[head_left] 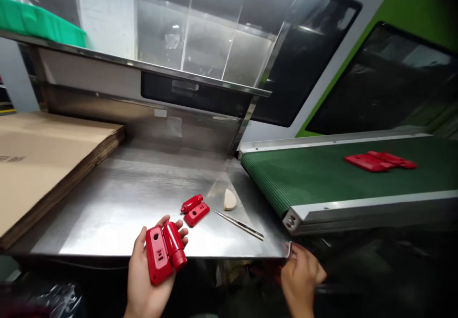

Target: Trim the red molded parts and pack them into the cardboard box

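My left hand (143,275) holds a red plastic moulded part (164,251) with a flat plate and a rounded barrel, just in front of the steel table's near edge. A second red part (194,210) of the same kind lies on the steel table (136,199) a little beyond it. My right hand (300,277) is lower right, below the table corner, fingers curled near a small metal piece at the edge; what it grips is unclear. Further red parts (379,160) lie on the green conveyor belt (322,175).
Metal tweezers (239,224) and a small beige wedge (229,199) lie on the table right of the second part. A stack of flat cardboard (43,160) covers the left side. A green bin (39,22) sits on the upper shelf. Clear guard panels stand behind.
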`<state>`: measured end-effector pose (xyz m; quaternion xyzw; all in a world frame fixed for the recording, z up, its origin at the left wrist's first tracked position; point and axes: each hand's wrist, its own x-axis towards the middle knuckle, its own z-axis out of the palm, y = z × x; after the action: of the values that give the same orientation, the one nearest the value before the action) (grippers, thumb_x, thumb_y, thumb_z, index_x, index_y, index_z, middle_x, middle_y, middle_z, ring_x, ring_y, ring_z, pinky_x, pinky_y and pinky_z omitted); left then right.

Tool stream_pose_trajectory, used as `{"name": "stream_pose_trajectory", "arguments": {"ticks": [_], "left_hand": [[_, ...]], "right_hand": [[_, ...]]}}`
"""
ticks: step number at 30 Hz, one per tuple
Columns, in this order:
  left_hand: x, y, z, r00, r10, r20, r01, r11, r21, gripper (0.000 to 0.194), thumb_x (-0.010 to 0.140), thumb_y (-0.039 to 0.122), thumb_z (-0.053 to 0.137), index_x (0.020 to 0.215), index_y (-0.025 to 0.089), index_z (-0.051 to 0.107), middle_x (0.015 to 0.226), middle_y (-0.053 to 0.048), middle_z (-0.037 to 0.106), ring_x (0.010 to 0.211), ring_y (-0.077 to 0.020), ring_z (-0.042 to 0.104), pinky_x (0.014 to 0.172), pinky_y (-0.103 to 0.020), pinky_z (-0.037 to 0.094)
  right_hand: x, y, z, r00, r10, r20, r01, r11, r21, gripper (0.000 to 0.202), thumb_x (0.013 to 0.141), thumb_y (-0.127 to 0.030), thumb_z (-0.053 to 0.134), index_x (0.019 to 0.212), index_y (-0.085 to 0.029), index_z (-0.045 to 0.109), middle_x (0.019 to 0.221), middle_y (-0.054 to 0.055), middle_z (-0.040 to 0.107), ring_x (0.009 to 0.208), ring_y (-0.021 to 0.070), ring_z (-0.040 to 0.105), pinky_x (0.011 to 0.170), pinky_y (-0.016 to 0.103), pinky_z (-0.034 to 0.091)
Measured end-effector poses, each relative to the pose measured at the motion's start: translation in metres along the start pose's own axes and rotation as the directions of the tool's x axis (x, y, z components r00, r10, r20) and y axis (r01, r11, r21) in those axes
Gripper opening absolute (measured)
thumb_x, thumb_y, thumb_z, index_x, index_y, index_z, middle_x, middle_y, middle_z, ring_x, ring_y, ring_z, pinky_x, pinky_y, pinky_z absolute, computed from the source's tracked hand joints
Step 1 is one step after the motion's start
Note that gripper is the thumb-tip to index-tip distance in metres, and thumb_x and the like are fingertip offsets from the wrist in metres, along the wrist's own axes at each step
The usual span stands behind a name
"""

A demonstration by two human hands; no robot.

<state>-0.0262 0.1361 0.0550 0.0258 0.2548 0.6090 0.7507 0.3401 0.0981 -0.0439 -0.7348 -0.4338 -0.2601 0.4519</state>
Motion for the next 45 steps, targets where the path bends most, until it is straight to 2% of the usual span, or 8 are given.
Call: {"name": "stream_pose_trajectory", "arguments": {"ticks": [10, 16, 23, 27, 34, 37, 42, 45], "left_hand": [[-0.031, -0.017, -0.027, 0.999, -0.016, -0.03, 0.016, 1.0, -0.001, 0.048, 0.094, 0.033, 0.04, 0.131, 0.005, 0.049, 0.109, -0.027, 0.066, 0.085, -0.033, 0.071, 0.062, -0.042, 0.062], [-0.103, -0.03, -0.019, 0.985, -0.171, 0.023, 0.17, 0.945, -0.279, 0.052, 0.096, 0.036, 0.033, 0.133, 0.0, 0.042, 0.112, -0.026, 0.058, 0.092, -0.0307, 0.067, 0.069, -0.04, 0.062], [-0.151, -0.025, 0.002, 0.973, -0.196, 0.123, 0.227, 0.911, -0.345, 0.051, 0.096, 0.039, 0.032, 0.122, -0.003, 0.046, 0.107, -0.024, 0.057, 0.096, -0.028, 0.064, 0.073, -0.035, 0.061], [-0.16, -0.022, 0.002, 0.958, -0.224, 0.182, 0.274, 0.904, -0.327, 0.045, 0.096, 0.038, 0.035, 0.115, 0.001, 0.051, 0.105, -0.022, 0.058, 0.093, -0.0268, 0.065, 0.075, -0.036, 0.06], [-0.152, -0.01, -0.015, 0.969, -0.092, 0.23, 0.157, 0.947, -0.281, 0.039, 0.093, 0.039, 0.043, 0.11, 0.008, 0.058, 0.103, -0.021, 0.061, 0.085, -0.0259, 0.066, 0.07, -0.04, 0.058], [-0.146, -0.006, -0.023, 0.974, -0.023, 0.224, 0.077, 0.969, -0.233, 0.036, 0.092, 0.04, 0.046, 0.108, 0.011, 0.06, 0.098, -0.019, 0.063, 0.083, -0.0264, 0.066, 0.069, -0.042, 0.057], [-0.139, -0.004, -0.031, 0.973, 0.031, 0.229, -0.007, 0.994, -0.108, 0.034, 0.092, 0.034, 0.047, 0.116, 0.013, 0.059, 0.106, -0.023, 0.064, 0.092, -0.0323, 0.066, 0.076, -0.049, 0.055], [-0.136, -0.007, -0.036, 0.974, 0.051, 0.222, -0.049, 0.999, -0.014, 0.034, 0.092, 0.029, 0.045, 0.121, 0.016, 0.056, 0.11, -0.025, 0.065, 0.093, -0.0351, 0.068, 0.073, -0.053, 0.055]], "right_hand": [[-0.036, -0.012, -0.006, 0.92, 0.39, -0.038, -0.333, 0.83, 0.447, 0.051, 0.088, -0.043, 0.056, 0.132, -0.021, 0.041, 0.135, 0.011, 0.044, 0.113, 0.025, 0.052, 0.092, 0.048, 0.048], [-0.079, 0.002, 0.007, 0.812, 0.477, 0.336, -0.554, 0.45, 0.7, 0.036, 0.09, -0.042, 0.055, 0.115, -0.017, 0.056, 0.11, 0.006, 0.063, 0.096, 0.0185, 0.062, 0.085, 0.042, 0.053], [-0.088, 0.002, 0.005, 0.697, 0.468, 0.544, -0.669, 0.15, 0.728, 0.036, 0.09, -0.046, 0.052, 0.108, -0.016, 0.059, 0.107, 0.006, 0.063, 0.092, 0.017, 0.062, 0.083, 0.039, 0.052], [-0.105, 0.004, 0.002, 0.668, 0.452, 0.591, -0.707, 0.137, 0.694, 0.036, 0.091, -0.045, 0.052, 0.112, -0.016, 0.057, 0.11, 0.006, 0.062, 0.094, 0.017, 0.062, 0.082, 0.038, 0.053], [-0.139, -0.014, 0.0, 0.513, 0.494, 0.702, -0.857, 0.339, 0.388, 0.022, 0.089, -0.035, 0.057, 0.093, -0.014, 0.059, 0.08, -0.001, 0.061, 0.063, 0.0086, 0.058, 0.057, 0.024, 0.051], [-0.123, -0.053, -0.016, 0.584, 0.371, 0.722, -0.797, 0.432, 0.423, 0.021, 0.088, -0.031, 0.06, 0.099, -0.014, 0.058, 0.082, -0.001, 0.062, 0.063, 0.009, 0.059, 0.055, 0.024, 0.051], [-0.032, -0.116, -0.018, 0.885, 0.253, 0.392, -0.462, 0.594, 0.659, 0.032, 0.086, -0.029, 0.061, 0.115, -0.017, 0.053, 0.103, 0.003, 0.061, 0.089, 0.016, 0.061, 0.079, 0.037, 0.053], [-0.004, -0.122, -0.014, 0.936, 0.241, 0.257, -0.352, 0.639, 0.684, 0.023, 0.086, -0.034, 0.061, 0.101, -0.016, 0.059, 0.097, 0.002, 0.062, 0.089, 0.0162, 0.06, 0.084, 0.04, 0.051]]}}
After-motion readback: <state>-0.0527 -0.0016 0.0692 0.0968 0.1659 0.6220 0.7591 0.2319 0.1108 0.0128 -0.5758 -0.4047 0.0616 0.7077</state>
